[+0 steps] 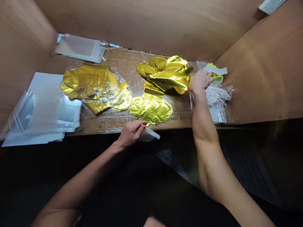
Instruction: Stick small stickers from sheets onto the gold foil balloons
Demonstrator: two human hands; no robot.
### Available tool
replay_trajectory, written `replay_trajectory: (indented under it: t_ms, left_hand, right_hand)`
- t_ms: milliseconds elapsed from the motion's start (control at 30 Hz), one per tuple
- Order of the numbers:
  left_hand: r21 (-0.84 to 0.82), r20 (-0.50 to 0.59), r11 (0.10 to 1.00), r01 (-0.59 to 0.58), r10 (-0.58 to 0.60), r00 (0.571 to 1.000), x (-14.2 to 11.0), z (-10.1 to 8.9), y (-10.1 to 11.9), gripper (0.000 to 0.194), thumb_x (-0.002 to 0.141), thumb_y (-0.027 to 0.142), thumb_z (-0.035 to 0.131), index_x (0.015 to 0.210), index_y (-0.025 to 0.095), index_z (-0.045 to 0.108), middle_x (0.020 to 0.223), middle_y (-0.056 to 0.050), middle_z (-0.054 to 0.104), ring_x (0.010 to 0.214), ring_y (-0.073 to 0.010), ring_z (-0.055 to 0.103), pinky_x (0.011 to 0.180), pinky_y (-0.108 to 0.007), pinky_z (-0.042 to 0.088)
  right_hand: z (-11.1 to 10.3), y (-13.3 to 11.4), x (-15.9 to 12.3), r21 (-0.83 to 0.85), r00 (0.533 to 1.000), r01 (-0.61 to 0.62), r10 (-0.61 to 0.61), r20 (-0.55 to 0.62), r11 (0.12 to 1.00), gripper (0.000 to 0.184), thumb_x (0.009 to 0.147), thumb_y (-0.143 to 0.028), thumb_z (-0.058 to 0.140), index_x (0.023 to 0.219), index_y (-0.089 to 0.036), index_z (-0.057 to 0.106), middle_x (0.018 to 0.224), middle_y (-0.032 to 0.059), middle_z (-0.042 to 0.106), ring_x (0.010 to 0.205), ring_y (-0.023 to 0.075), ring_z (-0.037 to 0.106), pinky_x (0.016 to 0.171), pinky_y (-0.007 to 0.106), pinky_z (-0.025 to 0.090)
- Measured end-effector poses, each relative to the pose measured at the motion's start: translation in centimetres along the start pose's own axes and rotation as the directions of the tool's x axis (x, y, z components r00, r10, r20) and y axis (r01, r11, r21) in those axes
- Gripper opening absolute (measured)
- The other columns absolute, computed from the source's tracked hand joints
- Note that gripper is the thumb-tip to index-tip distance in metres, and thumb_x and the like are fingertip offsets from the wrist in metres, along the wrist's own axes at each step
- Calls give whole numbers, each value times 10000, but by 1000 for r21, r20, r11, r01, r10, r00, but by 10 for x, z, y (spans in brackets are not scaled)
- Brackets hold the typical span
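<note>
My left hand [132,132] is closed at the front edge of the worktop, its thumb and fingers pinching a small whitish plastic bag [149,134]. Just beyond it lies a flat gold foil balloon [151,108]. My right hand [200,81] reaches to the far right, fingers apart, above small supplies. Close to its fingertips is a yellow sticker roll [214,72] with a white strip across it. A bundle of white sticks or straws [216,95] lies beside the wrist. More gold foil balloons [171,74] are heaped to the left of this hand.
Gold balloons in clear wrap [91,82] lie left of centre. Clear bags and white sheets [47,110] overhang the front left edge. A stack of translucent bags [79,47] rests at the back left. Wooden panels [151,25] enclose the back and sides.
</note>
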State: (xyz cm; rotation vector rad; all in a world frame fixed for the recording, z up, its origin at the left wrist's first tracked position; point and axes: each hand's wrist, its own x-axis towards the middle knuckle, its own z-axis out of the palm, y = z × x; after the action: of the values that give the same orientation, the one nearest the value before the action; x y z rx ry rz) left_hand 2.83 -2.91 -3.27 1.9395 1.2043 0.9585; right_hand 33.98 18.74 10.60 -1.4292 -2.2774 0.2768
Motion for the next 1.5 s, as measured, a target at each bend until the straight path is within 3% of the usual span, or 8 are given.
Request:
replay_trajectory:
  t_ms: [100,233,367,600,800,967,1233,1500]
  left_hand:
    - [-213,-116,952,219,-247,962,7,-4,5,324,1070,421,564,947,196,763,931,-53,806,850,-201,730,742,-319,498]
    - [-298,-209,920,256,-325,922,11,-5,9,352,1034,430,605,788,189,677,696,3,625,658,-155,556,632,-296,403]
    - [-375,-188,899,227,-313,931,10,-7,10,345,1031,426,604,796,183,674,734,0,614,703,-154,542,679,-292,423]
    - [-416,-141,882,223,-305,942,9,-11,11,332,1015,445,629,820,181,677,762,-3,629,719,-152,555,685,-286,438]
    - [-335,-75,910,246,-286,955,-1,-13,9,219,958,408,716,931,191,707,781,-3,687,706,-160,619,651,-283,470]
    - [13,76,994,-106,105,992,-6,-11,7,105,947,183,619,969,212,718,1285,-100,781,1215,-281,715,989,-419,547]
    - [333,242,874,-354,283,928,-9,7,-1,297,1009,111,513,1207,190,719,1548,-127,638,1470,-291,577,1090,-486,451]
    - [355,285,834,-423,335,898,-13,3,-5,210,1016,139,540,1076,209,729,1633,-110,550,1514,-306,526,1048,-500,450]
  right_hand:
    - [9,-31,-24,-29,977,-84,76,-199,996,313,1058,-28,460,838,-84,675,945,124,720,767,120,493,763,290,353]
    - [75,-115,-102,169,977,152,-174,125,974,140,1026,-225,678,1116,-148,753,963,67,724,827,164,629,779,287,472]
    - [120,-157,-146,160,981,154,-170,93,975,234,1097,-297,554,1145,-171,745,1028,97,703,911,190,661,825,299,511]
    - [128,-156,-150,-26,984,177,-177,-2,984,284,1104,-258,480,976,-204,728,964,76,709,811,161,628,708,283,437]
    - [114,-144,-142,493,986,-128,59,155,861,206,1020,-358,575,896,-207,642,858,38,669,751,165,641,676,282,487]
    - [102,-106,-116,561,928,-347,188,321,751,202,898,-354,630,799,-178,638,745,-6,623,649,131,567,601,253,432]
    - [118,-117,-115,-241,928,-259,310,208,935,344,1024,-461,614,857,-174,707,868,147,726,792,244,614,733,345,361]
    - [124,-89,-104,6,935,92,-89,344,996,296,1072,-377,551,865,-182,636,912,59,684,880,195,537,842,326,330]
